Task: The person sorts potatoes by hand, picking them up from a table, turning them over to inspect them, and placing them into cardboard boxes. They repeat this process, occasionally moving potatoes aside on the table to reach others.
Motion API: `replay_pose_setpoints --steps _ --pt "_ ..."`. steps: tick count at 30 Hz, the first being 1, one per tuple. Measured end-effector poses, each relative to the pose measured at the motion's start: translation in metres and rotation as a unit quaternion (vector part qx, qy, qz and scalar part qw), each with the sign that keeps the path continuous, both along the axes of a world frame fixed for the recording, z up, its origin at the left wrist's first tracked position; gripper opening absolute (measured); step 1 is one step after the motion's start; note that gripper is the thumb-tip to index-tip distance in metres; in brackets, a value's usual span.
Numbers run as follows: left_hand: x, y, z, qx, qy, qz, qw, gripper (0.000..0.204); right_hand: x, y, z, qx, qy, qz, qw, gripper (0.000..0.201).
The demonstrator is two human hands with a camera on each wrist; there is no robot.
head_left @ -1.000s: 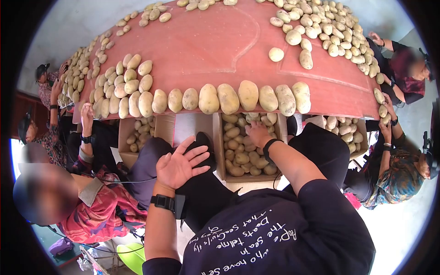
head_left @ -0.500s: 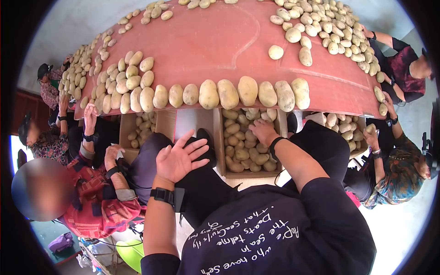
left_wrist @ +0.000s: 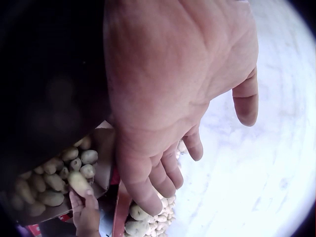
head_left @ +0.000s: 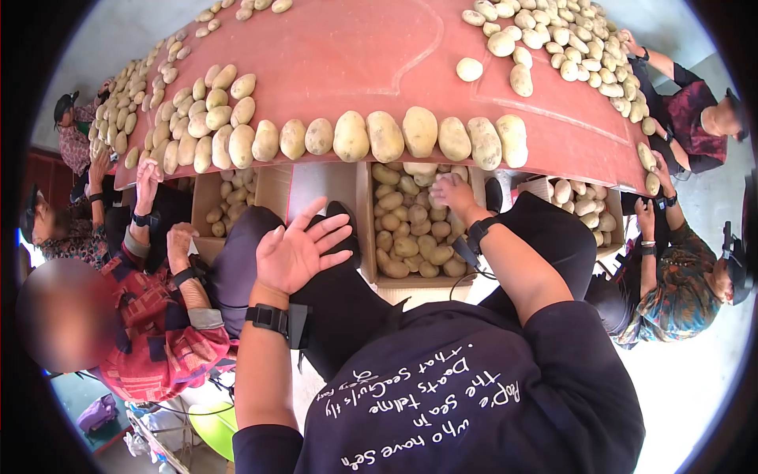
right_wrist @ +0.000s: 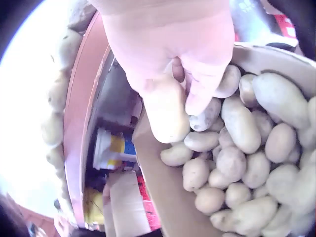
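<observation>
In the head view my left hand (head_left: 296, 251) is held palm up above the left leg, fingers extended and nothing on the palm. The left wrist view shows the same bare palm (left_wrist: 168, 79). My right hand (head_left: 456, 196) is over the far right part of a cardboard box (head_left: 365, 225) full of potatoes (head_left: 407, 245). In the right wrist view its fingers and thumb grip a large pale potato (right_wrist: 168, 111) above the box's side. A row of large potatoes (head_left: 384, 136) lines the near edge of the red table (head_left: 347, 63).
Potato heaps lie on the table's left (head_left: 193, 118) and far right (head_left: 584, 47). More boxes of potatoes stand at left (head_left: 201, 201) and right (head_left: 580, 207). People sit close on both sides, a hand (head_left: 181, 243) near my left knee.
The head view has tilted, so the table and box sit higher in it. My right hand has moved toward the far end of the box. My left hand keeps its pose.
</observation>
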State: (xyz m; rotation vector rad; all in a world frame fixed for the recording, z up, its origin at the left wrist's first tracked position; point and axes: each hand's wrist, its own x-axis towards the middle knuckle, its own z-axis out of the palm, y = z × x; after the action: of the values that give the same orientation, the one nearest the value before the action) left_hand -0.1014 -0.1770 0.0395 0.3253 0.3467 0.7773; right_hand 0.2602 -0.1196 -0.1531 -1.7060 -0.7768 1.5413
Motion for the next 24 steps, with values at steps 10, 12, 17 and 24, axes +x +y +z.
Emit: replay_pose_setpoints --steps 10,12,17,24 --pt "-0.002 0.000 -0.001 -0.015 -0.008 0.007 1.000 0.087 -0.057 -0.095 -0.032 0.161 -0.354 0.598 0.701 0.036" --pt "-0.002 0.000 -0.002 -0.016 -0.011 0.006 1.000 0.087 -0.063 -0.106 -0.034 0.184 -0.390 0.596 0.677 0.044" --pt "-0.003 0.002 -0.002 -0.016 -0.012 0.003 1.000 0.087 -0.079 -0.114 -0.028 0.304 -0.383 0.625 0.608 0.041" --pt "-0.003 0.002 -0.003 -0.028 -0.011 0.002 1.000 0.087 -0.101 -0.113 -0.027 0.237 -0.392 0.642 0.615 0.025"
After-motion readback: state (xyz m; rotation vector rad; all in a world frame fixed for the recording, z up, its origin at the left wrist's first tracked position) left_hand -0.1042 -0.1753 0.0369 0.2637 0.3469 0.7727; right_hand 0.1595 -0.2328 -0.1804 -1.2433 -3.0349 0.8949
